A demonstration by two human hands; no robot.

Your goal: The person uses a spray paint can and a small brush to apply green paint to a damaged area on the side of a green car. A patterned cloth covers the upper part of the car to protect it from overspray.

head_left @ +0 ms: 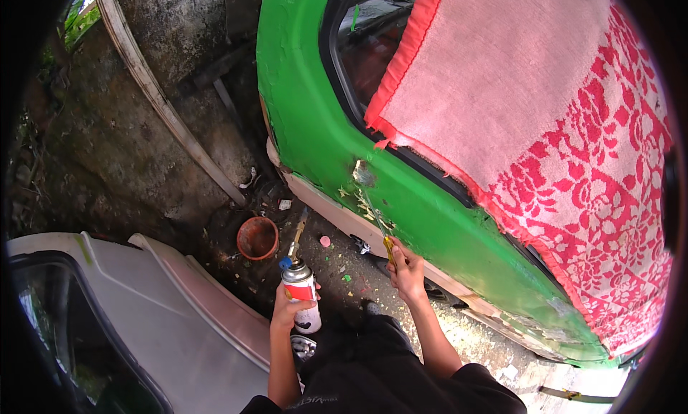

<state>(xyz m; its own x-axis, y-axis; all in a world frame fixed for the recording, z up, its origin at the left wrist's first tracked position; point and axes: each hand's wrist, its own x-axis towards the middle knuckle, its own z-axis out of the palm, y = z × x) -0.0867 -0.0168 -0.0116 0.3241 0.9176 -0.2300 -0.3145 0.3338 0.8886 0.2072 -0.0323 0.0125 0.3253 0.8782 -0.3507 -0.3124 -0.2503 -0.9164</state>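
Observation:
My left hand [284,312] is wrapped round a blowtorch [307,318], a white and red gas canister with a blue knob and a brass-coloured nozzle tube pointing away from me. My right hand [407,272] grips a screwdriver [388,246] by its yellow handle. Its long thin shaft reaches up to the green car body panel [308,120], over a strip of chipped, flaking paint. Beyond the tip is a scraped grey patch [364,172]; whether the tip touches the panel, I cannot tell.
A pink and red patterned towel [523,91] covers the green vehicle's windows. At the left stands a grey vehicle [179,321]. A reddish-brown pot [258,238] and a small pink cap [325,241] are on the littered ground between them. A stained wall [129,141] rises behind.

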